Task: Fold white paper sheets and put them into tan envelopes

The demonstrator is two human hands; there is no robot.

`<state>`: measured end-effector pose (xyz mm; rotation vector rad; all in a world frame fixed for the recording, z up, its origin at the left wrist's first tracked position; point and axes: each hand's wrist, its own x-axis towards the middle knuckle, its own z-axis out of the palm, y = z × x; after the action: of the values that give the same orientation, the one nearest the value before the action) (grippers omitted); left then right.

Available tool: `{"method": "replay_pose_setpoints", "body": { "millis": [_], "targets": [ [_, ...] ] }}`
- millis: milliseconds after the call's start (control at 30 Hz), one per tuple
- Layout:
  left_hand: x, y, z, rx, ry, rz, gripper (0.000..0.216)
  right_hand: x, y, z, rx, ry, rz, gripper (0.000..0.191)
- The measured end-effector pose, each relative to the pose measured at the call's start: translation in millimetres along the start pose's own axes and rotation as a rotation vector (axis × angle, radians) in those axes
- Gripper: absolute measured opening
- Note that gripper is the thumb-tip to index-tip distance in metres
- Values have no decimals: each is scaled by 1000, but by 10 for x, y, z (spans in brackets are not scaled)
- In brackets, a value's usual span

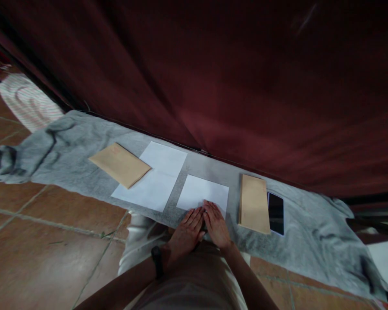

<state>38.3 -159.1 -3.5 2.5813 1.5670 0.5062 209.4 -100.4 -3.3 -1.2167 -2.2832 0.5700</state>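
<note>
A folded white sheet of paper (203,193) lies on a grey cloth (67,159) spread over the floor. My left hand (187,230) and my right hand (217,224) lie side by side on the sheet's near edge, fingers stretched flat and pressing down. Both hands hold nothing. To the left lies a larger white sheet (155,178) with a brown envelope (120,164) resting partly on its corner. To the right lies a stack of brown envelopes (254,203).
A dark phone (276,213) lies beside the envelope stack on the cloth. A dark red curtain (245,86) hangs just behind the cloth. Brown floor tiles (35,241) lie in front, and a striped cloth bundle (27,101) sits at far left.
</note>
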Motion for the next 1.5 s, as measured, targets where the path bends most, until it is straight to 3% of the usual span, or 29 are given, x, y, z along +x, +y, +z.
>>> {"method": "replay_pose_setpoints", "body": {
  "millis": [200, 433, 567, 867, 1267, 1500],
  "targets": [
    [50, -12, -97, -45, 50, -49, 51, -163, -10, -73, 2, 23, -37, 45],
    [705, -257, -59, 8, 73, -209, 59, -157, -6, -7, -5, 58, 2, 44],
    [888, -458, 25, 59, 60, -268, 62, -142, -13, -25, 16, 26, -5, 44],
    [803, -698, 17, 96, 121, -393, 66, -156, 9, -13, 3, 49, -8, 44],
    [759, -732, -2, 95, 118, -432, 66, -277, 188, -87, -87, 261, 127, 45],
    [757, -755, 32, 119, 144, -415, 66, 322, 69, 15, -108, 280, 145, 51]
  ]
}}
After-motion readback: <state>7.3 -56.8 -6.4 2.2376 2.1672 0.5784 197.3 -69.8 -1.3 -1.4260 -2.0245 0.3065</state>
